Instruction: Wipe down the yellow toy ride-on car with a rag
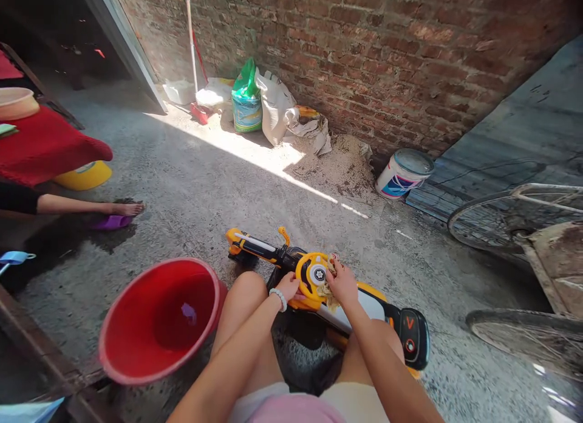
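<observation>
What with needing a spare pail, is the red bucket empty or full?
Nearly empty: the red bucket shows its inside to the bottom, with only a small purple thing there; any water cannot be told.

Lap and arms of the wearer, from the head camera: a pale pink garment [294,411] lies along the lower edge of the view, against cream shorts [355,403] of plain, soft fabric, with a whiter band of cloth showing on the left side. The shorts end above the bare knees [246,295], and the forearms [223,356] are likewise bare down to the left hand [287,286] and right hand [341,283]. A white bracelet [278,299] of small round beads circles the left wrist, the only ornament visible.
</observation>
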{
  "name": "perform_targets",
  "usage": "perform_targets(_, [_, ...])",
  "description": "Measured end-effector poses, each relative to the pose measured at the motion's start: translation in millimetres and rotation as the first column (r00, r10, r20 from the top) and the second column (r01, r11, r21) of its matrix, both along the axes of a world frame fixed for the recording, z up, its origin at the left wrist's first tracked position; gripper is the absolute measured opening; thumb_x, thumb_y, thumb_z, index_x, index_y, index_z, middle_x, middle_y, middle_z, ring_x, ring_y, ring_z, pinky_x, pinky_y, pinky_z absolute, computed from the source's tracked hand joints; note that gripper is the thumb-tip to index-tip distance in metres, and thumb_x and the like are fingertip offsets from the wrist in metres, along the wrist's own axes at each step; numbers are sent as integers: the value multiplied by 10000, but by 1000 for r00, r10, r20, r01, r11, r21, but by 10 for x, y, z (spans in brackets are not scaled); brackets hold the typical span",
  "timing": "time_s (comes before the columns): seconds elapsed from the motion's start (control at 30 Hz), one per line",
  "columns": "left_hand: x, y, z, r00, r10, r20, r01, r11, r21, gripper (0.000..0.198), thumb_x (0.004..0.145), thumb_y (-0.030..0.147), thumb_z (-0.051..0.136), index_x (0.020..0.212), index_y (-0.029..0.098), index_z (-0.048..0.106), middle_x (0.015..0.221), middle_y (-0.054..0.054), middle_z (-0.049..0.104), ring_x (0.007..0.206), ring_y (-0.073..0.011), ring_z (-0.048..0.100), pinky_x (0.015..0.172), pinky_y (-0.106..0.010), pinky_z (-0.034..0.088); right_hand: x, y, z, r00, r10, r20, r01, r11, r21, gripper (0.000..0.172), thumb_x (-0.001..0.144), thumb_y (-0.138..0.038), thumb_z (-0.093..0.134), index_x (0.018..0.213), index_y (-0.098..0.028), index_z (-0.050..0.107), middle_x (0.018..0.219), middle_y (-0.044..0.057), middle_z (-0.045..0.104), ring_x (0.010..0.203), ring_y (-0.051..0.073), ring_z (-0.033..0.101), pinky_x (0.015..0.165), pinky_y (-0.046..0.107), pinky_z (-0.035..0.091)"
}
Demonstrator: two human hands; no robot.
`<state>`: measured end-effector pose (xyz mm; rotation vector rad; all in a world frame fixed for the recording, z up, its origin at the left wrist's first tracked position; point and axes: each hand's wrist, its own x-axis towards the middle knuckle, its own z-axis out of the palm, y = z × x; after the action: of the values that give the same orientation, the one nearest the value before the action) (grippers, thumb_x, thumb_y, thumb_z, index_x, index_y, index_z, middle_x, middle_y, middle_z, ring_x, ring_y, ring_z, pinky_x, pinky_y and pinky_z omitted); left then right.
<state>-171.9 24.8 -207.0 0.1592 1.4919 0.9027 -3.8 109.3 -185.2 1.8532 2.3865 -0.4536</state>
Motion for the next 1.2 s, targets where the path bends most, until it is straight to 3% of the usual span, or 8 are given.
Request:
perform_targets(0.17, [-25, -20, 35, 1000, 15, 18, -15, 1000, 19, 84, 981, 185, 609, 957, 197, 530, 938, -53, 768, 682, -149, 738, 750, -324, 622, 215, -677, -129, 999, 51, 8, -51, 999, 2, 531, 1039, -367, 422, 1532, -194, 518, 1271, 195, 635, 1074, 285, 675, 870, 360, 523])
perform_targets(0.3, [0, -34, 45, 1000, 15, -7, -15, 1000, -7, 93, 997, 259, 621, 995, 211, 542, 881, -26, 762, 710, -153, 745, 734, -291, 612, 259, -987, -1, 985, 164, -49, -167, 984, -58, 465, 997, -299, 480, 1438, -223, 608, 1254, 164, 647, 1040, 262, 681, 851, 336, 527])
perform_targets(0.43, [25, -74, 35, 1000, -7, -4, 7, 1000, -6, 55, 1032, 281, 538, 1041, 231, 558, 815, -9, 747, 702, -164, 751, 734, -298, 612, 131, -780, 308, 947, 218, -238, -217, 976, 29, 456, 1000, -313, 431, 1394, -255, 653, 1248, 131, 655, 1080, 253, 653, 918, 348, 519])
perform_targets(0.53, [33, -88, 1, 1000, 14, -3, -14, 1000, -5, 62, 1022, 297, 565, 1037, 237, 559, 822, -3, 739, 691, -155, 745, 747, -299, 606, -179, -418, 476, 949, 221, -227, -181, 966, 187, 514, 983, -314, 439, 1463, -245, 608, 1505, 166, 522, 1298, 321, 537, 1017, 429, 479])
perform_targets(0.63, [34, -67, -45, 999, 34, 4, -34, 999, -11, 115, 984, 305, 639, 1023, 232, 558, 787, 8, 716, 675, -153, 734, 754, -303, 600, -535, -196, 465, 973, 218, -73, -206, 968, 143, 535, 984, -327, 449, 1501, -270, 571, 1684, 134, 345, 1457, 377, 375, 1050, 522, 439])
perform_targets(0.77, [35, -15, -102, 997, 82, -12, -82, 997, 4, 135, 946, 262, 678, 990, 218, 558, 731, 24, 676, 602, -132, 688, 710, -302, 599, -702, -300, 321, 912, 401, 83, -403, 915, 13, 534, 981, -322, 459, 1499, -249, 567, 1640, 129, 440, 1458, 357, 373, 1080, 550, 393])
perform_targets(0.97, [32, -25, -130, 994, 109, -25, -108, 993, 54, 164, 913, 242, 721, 948, 197, 567, 767, 4, 698, 636, -129, 689, 685, -280, 596, -230, -763, 257, 832, 549, 79, -550, 835, -15, 462, 959, -291, 544, 1407, -236, 644, 1563, 115, 531, 1376, 332, 463, 1037, 481, 437])
perform_targets(1.2, [31, -55, 3, 997, -20, -74, 20, 1000, -10, 75, 1017, 239, 563, 1078, 205, 590, 897, -48, 774, 716, -171, 759, 706, -285, 612, 401, -678, 317, 897, 429, 110, -427, 903, -43, 485, 963, -255, 497, 1428, -236, 631, 1491, 104, 595, 1278, 294, 549, 946, 391, 499])
